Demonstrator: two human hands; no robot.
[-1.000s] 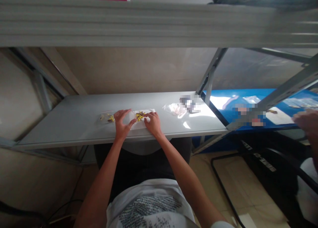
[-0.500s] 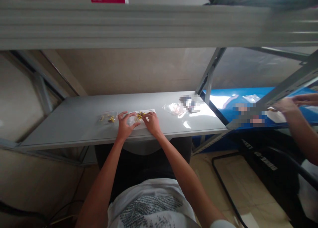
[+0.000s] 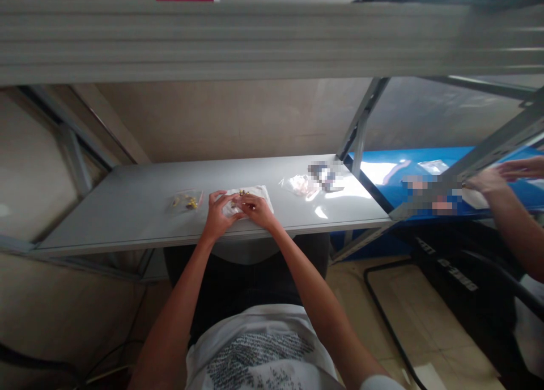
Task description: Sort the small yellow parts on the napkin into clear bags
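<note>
A white cloth or sheet (image 3: 265,195) lies near the front edge of the grey shelf, bearing several small yellow-and-dark pieces (image 3: 243,192). Over its left side, my left hand (image 3: 217,216) curves with thumb and forefinger apart, nothing plainly held between them. My right hand (image 3: 260,213) bends over the pieces from the right, fingertips pinched together close to the left hand's fingertips. Whatever the pinch holds is too small and hidden to name. Left of my hands rests a clear plastic bag (image 3: 186,200) with more yellow-and-dark pieces.
Farther right on the grey shelf (image 3: 136,203) lies a clear bag of pale items (image 3: 300,185), beside a blurred-out item (image 3: 325,176). A metal post (image 3: 361,121) divides it from a blue surface (image 3: 382,177), where another person's hands (image 3: 488,180) work. An upper beam (image 3: 272,44) crosses overhead.
My left hand has shifted right, toward the right hand, and the gap between its thumb and forefinger has narrowed. My right hand has moved slightly right and covers more of the pieces.
</note>
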